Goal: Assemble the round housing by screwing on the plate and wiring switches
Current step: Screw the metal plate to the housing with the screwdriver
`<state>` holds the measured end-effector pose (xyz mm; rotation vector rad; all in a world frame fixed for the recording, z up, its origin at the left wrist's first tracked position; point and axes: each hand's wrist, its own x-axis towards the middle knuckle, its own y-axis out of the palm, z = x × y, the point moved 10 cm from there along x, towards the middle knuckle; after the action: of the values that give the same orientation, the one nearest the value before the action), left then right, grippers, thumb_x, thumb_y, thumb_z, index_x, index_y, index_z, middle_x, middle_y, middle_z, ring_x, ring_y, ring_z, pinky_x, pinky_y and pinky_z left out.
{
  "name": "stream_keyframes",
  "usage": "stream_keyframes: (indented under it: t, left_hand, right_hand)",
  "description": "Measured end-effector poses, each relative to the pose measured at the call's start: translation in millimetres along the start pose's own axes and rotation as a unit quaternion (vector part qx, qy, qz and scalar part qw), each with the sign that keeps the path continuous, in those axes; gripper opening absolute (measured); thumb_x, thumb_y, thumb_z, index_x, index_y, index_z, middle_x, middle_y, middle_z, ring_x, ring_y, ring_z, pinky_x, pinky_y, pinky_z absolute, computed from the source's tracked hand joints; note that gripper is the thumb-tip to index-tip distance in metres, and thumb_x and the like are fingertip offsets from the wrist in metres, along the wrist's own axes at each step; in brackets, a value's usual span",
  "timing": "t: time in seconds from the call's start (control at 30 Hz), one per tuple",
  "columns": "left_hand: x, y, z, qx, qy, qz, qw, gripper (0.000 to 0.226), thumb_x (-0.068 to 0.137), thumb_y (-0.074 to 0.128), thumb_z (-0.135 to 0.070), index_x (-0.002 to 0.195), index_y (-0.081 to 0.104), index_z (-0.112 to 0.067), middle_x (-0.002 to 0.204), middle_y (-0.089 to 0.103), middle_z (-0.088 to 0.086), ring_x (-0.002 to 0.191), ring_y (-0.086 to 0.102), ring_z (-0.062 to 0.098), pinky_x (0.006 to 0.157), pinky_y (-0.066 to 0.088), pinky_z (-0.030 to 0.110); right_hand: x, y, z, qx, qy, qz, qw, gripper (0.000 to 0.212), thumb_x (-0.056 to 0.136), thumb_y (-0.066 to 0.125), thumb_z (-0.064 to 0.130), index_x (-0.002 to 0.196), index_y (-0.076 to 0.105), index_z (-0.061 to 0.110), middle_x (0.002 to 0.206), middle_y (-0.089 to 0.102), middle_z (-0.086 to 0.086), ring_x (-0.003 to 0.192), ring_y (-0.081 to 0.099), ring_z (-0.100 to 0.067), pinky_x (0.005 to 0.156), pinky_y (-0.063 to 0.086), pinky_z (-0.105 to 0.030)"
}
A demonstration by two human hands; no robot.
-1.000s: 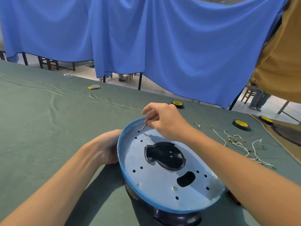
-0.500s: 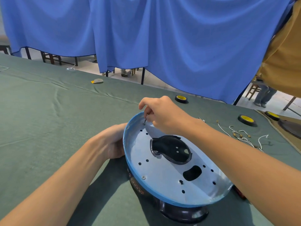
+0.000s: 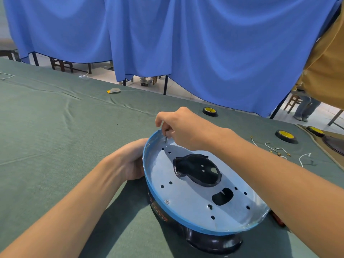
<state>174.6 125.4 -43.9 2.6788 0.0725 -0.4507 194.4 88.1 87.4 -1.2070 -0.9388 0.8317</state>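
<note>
The round housing (image 3: 210, 239) is black, upside down and tilted on the green table, with a blue rim. A silver metal plate (image 3: 188, 194) with several holes and two black cut-outs lies inside it. One screw (image 3: 167, 202) sits seated near the front rim. My right hand (image 3: 184, 127) pinches a small screw (image 3: 166, 137) upright over a hole at the plate's far edge. My left hand (image 3: 133, 161) holds the housing's left side, its fingers hidden behind the rim.
White wires with brass terminals (image 3: 279, 151) lie at the right. Black and yellow tape rolls (image 3: 285, 135) (image 3: 210, 111) sit on the green cloth (image 3: 55, 136). A blue curtain (image 3: 167, 34) hangs beyond the table's far edge. A red-handled tool (image 3: 278, 218) peeks out under my right forearm.
My right hand has carried the screw toward the plate's far rim and turned it upright over a hole. The view has shifted slightly; my left hand keeps its hold.
</note>
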Motion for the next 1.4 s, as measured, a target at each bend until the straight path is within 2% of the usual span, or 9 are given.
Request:
stream_keyframes:
  t: [0.17, 0.27, 0.37, 0.5, 0.7, 0.9, 1.03, 1.17, 1.4]
  left_hand:
    - [-1, 4, -1, -0.005, 0.007, 0.010, 1.000, 0.014, 0.071, 0.066, -0.017, 0.081, 0.065, -0.007, 0.078, 0.067, 0.009, 0.063, 0.063, 0.021, 0.058, 0.052, 0.031]
    - [-1, 6, -2, -0.006, 0.008, 0.015, 1.000, 0.013, 0.071, 0.067, -0.018, 0.079, 0.064, -0.008, 0.074, 0.067, 0.008, 0.060, 0.062, 0.021, 0.056, 0.051, 0.029]
    - [-1, 5, -1, -0.013, 0.006, 0.021, 1.000, 0.013, 0.071, 0.066, -0.017, 0.078, 0.061, -0.008, 0.074, 0.064, 0.008, 0.062, 0.060, 0.021, 0.060, 0.047, 0.032]
    - [0, 7, -1, -0.016, 0.011, 0.033, 0.999, 0.008, 0.073, 0.066, -0.017, 0.070, 0.068, -0.009, 0.072, 0.066, 0.008, 0.058, 0.062, 0.020, 0.054, 0.050, 0.030]
    - [0, 5, -2, -0.019, 0.014, 0.021, 0.999, 0.011, 0.074, 0.065, -0.017, 0.065, 0.066, -0.010, 0.066, 0.064, 0.006, 0.054, 0.060, 0.018, 0.050, 0.049, 0.029]
    - [-1, 7, -3, -0.032, 0.024, 0.035, 0.999, 0.021, 0.079, 0.061, -0.017, 0.062, 0.071, -0.009, 0.066, 0.067, 0.008, 0.053, 0.064, 0.018, 0.048, 0.051, 0.026]
    - [-2, 9, -4, -0.029, 0.026, 0.038, 0.999, 0.021, 0.078, 0.061, -0.016, 0.062, 0.072, -0.008, 0.066, 0.068, 0.008, 0.053, 0.065, 0.019, 0.048, 0.051, 0.025]
    - [-2, 9, -4, -0.023, 0.028, 0.036, 0.999, 0.022, 0.079, 0.061, -0.016, 0.061, 0.071, -0.009, 0.066, 0.067, 0.007, 0.053, 0.064, 0.018, 0.048, 0.051, 0.027]
    - [-2, 8, -6, -0.013, 0.035, 0.034, 0.999, 0.017, 0.075, 0.063, -0.018, 0.067, 0.074, -0.008, 0.072, 0.070, 0.009, 0.058, 0.066, 0.020, 0.053, 0.054, 0.027]
  right_hand:
    - [-2, -5, -7, 0.008, 0.016, -0.028, 0.999, 0.023, 0.090, 0.054, -0.004, 0.102, 0.056, 0.015, 0.095, 0.068, -0.004, 0.089, 0.059, -0.019, 0.080, 0.055, -0.041]
    - [-2, -2, -5, -0.009, 0.013, -0.023, 1.000, 0.022, 0.089, 0.053, -0.005, 0.101, 0.055, 0.013, 0.095, 0.067, -0.006, 0.091, 0.060, -0.021, 0.079, 0.056, -0.042]
    - [-2, -4, -4, 0.029, 0.020, -0.034, 0.999, 0.020, 0.087, 0.055, -0.005, 0.098, 0.058, 0.012, 0.092, 0.072, -0.003, 0.087, 0.064, -0.018, 0.079, 0.055, -0.038]
    - [-6, -2, -7, 0.035, 0.034, -0.053, 0.997, 0.019, 0.085, 0.057, -0.004, 0.098, 0.059, 0.010, 0.090, 0.070, -0.004, 0.086, 0.063, -0.020, 0.078, 0.055, -0.039]
    - [0, 14, -5, -0.017, 0.027, -0.017, 0.999, 0.019, 0.087, 0.054, 0.001, 0.100, 0.052, 0.015, 0.095, 0.063, -0.010, 0.086, 0.063, -0.029, 0.076, 0.055, -0.043]
    - [-1, 11, -9, 0.035, 0.045, 0.012, 0.998, 0.017, 0.089, 0.058, 0.006, 0.093, 0.052, 0.021, 0.098, 0.067, -0.006, 0.093, 0.061, -0.022, 0.081, 0.055, -0.042]
    - [-6, 3, -12, 0.066, 0.048, 0.019, 0.996, 0.020, 0.085, 0.063, 0.003, 0.100, 0.064, 0.016, 0.097, 0.070, -0.001, 0.094, 0.060, -0.016, 0.085, 0.054, -0.039]
    - [-5, -1, -14, 0.070, 0.054, -0.008, 0.996, 0.019, 0.082, 0.064, 0.001, 0.093, 0.073, 0.014, 0.091, 0.071, -0.001, 0.087, 0.062, -0.016, 0.081, 0.055, -0.036]
    - [-5, 12, -33, 0.168, 0.146, -0.022, 0.975, 0.011, 0.084, 0.069, 0.008, 0.086, 0.078, 0.015, 0.077, 0.072, 0.000, 0.074, 0.063, -0.007, 0.073, 0.057, -0.024]
